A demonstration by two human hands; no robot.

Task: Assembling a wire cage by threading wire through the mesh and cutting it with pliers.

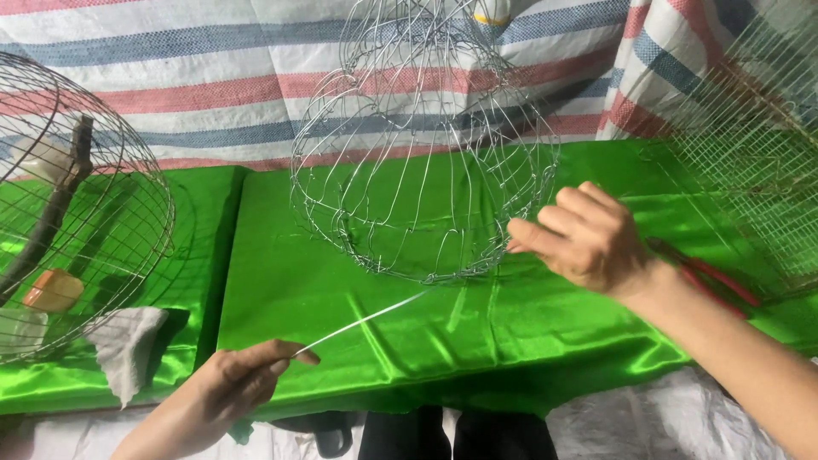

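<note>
1. At the far left a round cage [81,204] lies on its side on the worktop [281,281], with a stick [55,200] as a perch and a small orange cup [53,290] inside. A crumpled white cloth [128,345] lies just beside it, close to the front edge.
2. The left hand [223,388] pinches the near end of a straight wire [362,322] between thumb and forefinger. Its grip is narrow and closed on the wire, which slants up toward the frame, likely to keep it taut.
3. The wire frame [424,145], an unfinished dome, hangs over the middle of the green worktop with its open rim down.
4. The right hand [588,238] touches the frame's lower right rim, fingers curled. It appears to steady it, though I cannot tell whether it clamps a strand.
5. Red-handled pliers [711,277] lie behind the right wrist, within reach. Mesh panels [758,153] stand at the far right.
</note>
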